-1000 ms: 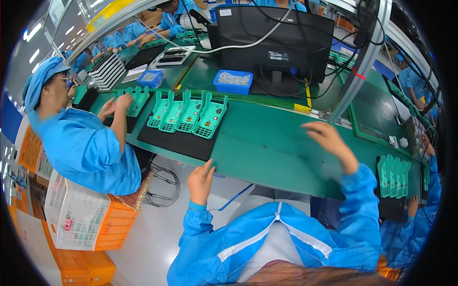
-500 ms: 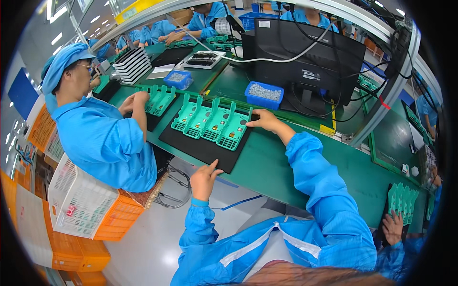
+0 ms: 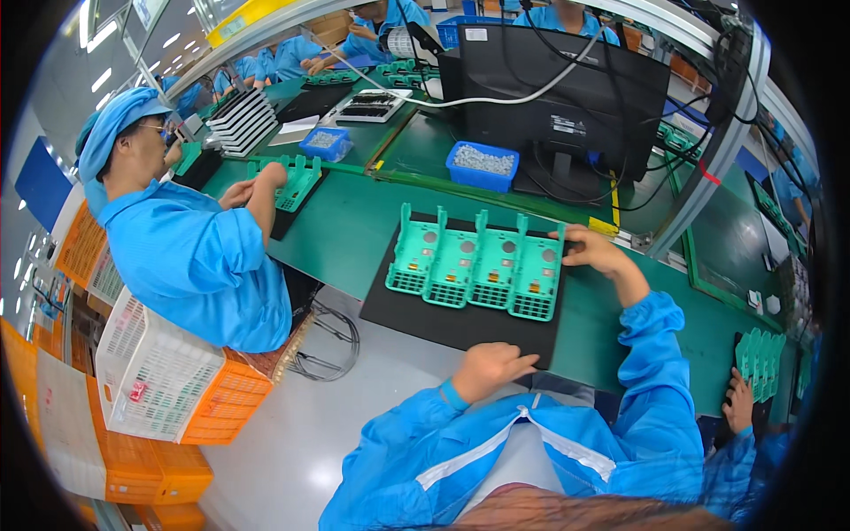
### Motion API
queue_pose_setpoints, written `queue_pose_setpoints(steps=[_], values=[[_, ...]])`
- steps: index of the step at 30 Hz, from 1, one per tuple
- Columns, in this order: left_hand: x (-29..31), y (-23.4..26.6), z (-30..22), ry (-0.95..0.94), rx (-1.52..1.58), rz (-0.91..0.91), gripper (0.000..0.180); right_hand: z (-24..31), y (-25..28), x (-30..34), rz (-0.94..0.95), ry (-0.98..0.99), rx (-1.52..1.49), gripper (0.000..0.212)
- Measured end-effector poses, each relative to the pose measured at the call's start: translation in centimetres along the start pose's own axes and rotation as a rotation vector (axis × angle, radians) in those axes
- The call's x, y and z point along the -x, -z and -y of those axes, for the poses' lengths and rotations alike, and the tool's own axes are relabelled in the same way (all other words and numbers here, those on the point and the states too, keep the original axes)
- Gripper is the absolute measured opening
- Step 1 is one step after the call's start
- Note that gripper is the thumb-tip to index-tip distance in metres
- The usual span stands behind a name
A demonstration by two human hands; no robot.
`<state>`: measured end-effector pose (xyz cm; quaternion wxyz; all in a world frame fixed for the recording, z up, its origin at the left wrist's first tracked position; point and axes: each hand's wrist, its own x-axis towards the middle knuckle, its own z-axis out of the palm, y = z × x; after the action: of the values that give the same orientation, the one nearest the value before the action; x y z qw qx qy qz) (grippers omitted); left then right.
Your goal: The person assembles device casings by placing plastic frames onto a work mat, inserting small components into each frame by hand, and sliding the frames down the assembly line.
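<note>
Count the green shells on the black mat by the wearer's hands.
4, side by side in a row: the leftmost shell, second shell, third shell and rightmost shell, beside the right hand. None looks hidden.

The right hand [image 3: 595, 252] touches green casings [image 3: 490, 258] on a black mat [image 3: 460, 324].

I've got a lane over the green bench [image 3: 341, 237] left of the black mat [image 3: 443, 321]; dead ahead, upright prongs [image 3: 481, 227] on the green holders [image 3: 491, 265] bar me, then blue bin [image 3: 478, 180] and monitor [image 3: 553, 93], metal post [image 3: 722, 137] back right.
</note>
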<state>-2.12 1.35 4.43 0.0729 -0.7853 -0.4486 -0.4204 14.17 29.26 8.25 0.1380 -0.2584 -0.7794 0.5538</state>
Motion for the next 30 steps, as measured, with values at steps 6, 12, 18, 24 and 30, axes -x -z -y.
queue_pose_setpoints(steps=[6,12,18,24,30], values=[[-3.4,-2.3,-2.5,-0.125,0.213,0.066,0.028,0.5,2.2,5.8,-0.11,-0.043,0.077,0.055],[-4.7,-4.4,-3.3,0.035,0.345,0.163,0.022,-0.4,0.7,7.7,-0.465,0.119,0.694,0.05],[-7.0,-0.7,-0.9,1.027,1.319,0.232,0.028,2.5,-1.9,6.5,-0.48,-0.022,0.775,0.045],[-8.3,-5.6,0.5,1.102,2.234,-0.175,0.053,0.1,0.9,4.6,-0.411,0.087,0.695,0.041],[-9.0,-6.8,1.7,1.088,2.275,-0.265,0.063,3.6,1.2,6.6,-0.471,0.326,0.752,0.031]])
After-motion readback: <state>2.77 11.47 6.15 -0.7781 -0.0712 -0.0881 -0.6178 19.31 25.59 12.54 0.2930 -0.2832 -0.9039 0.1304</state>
